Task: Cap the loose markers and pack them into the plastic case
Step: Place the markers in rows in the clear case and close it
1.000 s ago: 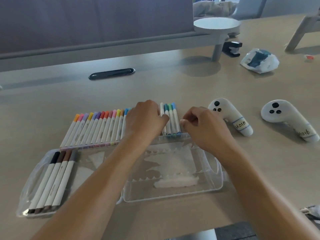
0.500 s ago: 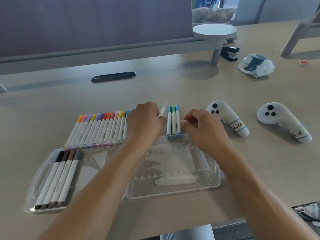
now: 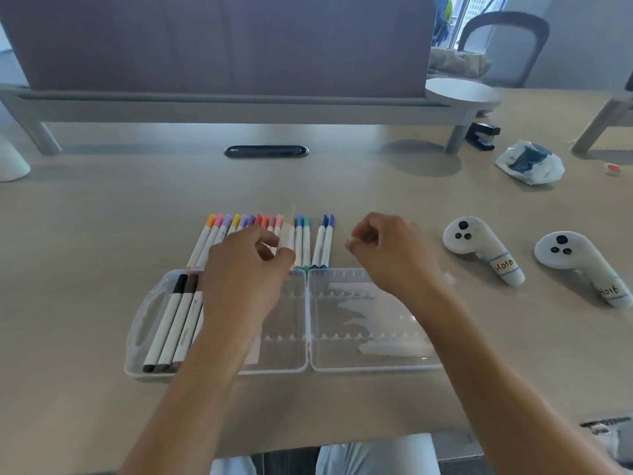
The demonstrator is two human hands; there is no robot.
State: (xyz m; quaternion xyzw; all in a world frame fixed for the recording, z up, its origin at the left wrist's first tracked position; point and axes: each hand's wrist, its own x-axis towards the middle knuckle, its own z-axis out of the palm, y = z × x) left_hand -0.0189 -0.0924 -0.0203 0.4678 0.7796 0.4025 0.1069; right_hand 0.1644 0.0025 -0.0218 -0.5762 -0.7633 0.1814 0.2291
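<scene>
A clear plastic case (image 3: 137, 337) lies open and flat on the desk in front of me. Its left half holds a few dark-capped markers (image 3: 178, 320); its right half (image 3: 376, 367) holds no markers. Behind the case lies a row of white markers with coloured caps (image 3: 236, 222), then a blue and teal pair (image 3: 303, 241) and a dark blue pair (image 3: 323, 241). My left hand (image 3: 246, 272) pinches a white marker (image 3: 287, 236), raised and blurred, in a gap in the row. My right hand (image 3: 390, 252) hovers to the right with fingers curled; nothing shows between them.
Two white controllers (image 3: 479, 248) (image 3: 582, 265) lie to the right. Farther back are a black stapler (image 3: 483, 135), a crumpled plastic bag (image 3: 529, 162) and a black cable slot (image 3: 266, 151). A grey divider and a round white shelf (image 3: 462, 94) stand behind.
My left hand has lifted a white marker out of the row. My right hand has drawn back to the right, away from the markers. The view has shifted.
</scene>
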